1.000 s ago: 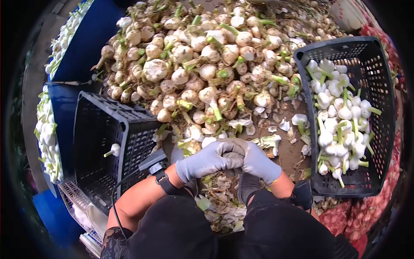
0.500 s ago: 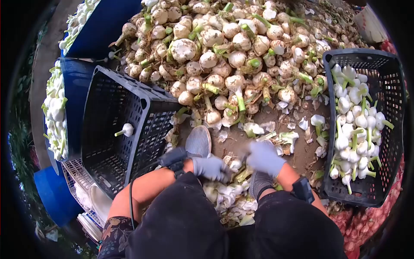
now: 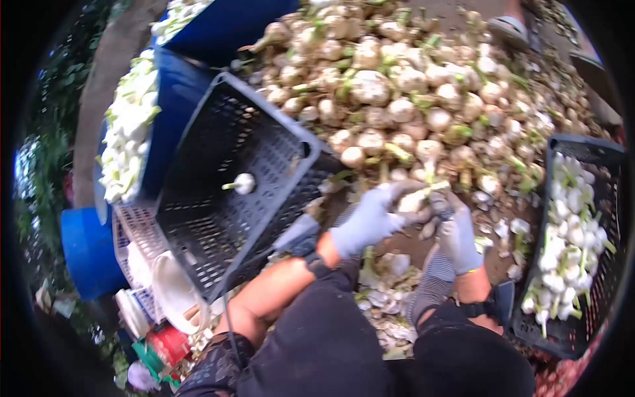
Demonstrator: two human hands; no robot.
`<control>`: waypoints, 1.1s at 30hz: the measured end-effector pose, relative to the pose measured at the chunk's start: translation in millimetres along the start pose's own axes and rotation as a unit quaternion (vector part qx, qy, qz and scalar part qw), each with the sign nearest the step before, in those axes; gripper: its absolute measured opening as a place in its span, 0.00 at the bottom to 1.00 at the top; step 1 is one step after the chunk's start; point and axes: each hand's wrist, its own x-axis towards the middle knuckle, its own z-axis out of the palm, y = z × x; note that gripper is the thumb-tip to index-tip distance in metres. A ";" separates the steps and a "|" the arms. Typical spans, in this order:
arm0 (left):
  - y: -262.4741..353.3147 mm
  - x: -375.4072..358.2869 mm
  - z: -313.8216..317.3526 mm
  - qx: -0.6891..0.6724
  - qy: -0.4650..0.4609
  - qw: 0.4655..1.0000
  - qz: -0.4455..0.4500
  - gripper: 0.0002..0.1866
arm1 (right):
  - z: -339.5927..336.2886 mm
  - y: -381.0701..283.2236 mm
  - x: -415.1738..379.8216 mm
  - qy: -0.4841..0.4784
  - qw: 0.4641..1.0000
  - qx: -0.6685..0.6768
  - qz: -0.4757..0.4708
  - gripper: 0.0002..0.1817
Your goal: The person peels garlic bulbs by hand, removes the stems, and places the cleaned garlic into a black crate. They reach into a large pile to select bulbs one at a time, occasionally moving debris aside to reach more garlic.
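Observation:
Both my hands wear pale grey gloves with dirty fingertips and meet in front of the pile. A garlic bulb (image 3: 414,201) with a short green stem is gripped in the fingers of my left hand (image 3: 372,217). My right hand (image 3: 458,231) closes around the stem end of that bulb; blur hides whether anything else is in its fingers. Just beyond lies a big heap of untrimmed garlic (image 3: 403,83). Loose garlic skins and leaf scraps (image 3: 390,301) cover the ground between my striped shoes.
A black crate (image 3: 264,132) at left is tilted, with one clean bulb (image 3: 244,183) inside. Another black crate (image 3: 529,311) at right holds many cleaned bulbs. Blue containers (image 3: 175,99) with white garlic stand at far left. Another person's foot (image 3: 509,30) shows at top right.
My hands have risen from the scraps between my feet to the heap's near edge and now hold a garlic bulb. The view has swung left, showing more buckets.

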 end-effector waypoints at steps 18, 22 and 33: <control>20.6 -0.6 -3.4 0.128 0.025 0.991 0.032 0.31 | -4.4 -4.6 -15.3 -0.058 0.995 0.073 0.038 0.08; 16.3 2.1 6.6 0.201 0.030 0.969 0.141 0.29 | -3.6 -6.5 -12.8 0.020 0.999 -0.017 0.038 0.03; 11.6 -6.3 2.4 -0.476 -0.094 0.853 -0.190 0.30 | -10.3 -11.9 -22.9 0.094 0.807 -0.499 -0.301 0.07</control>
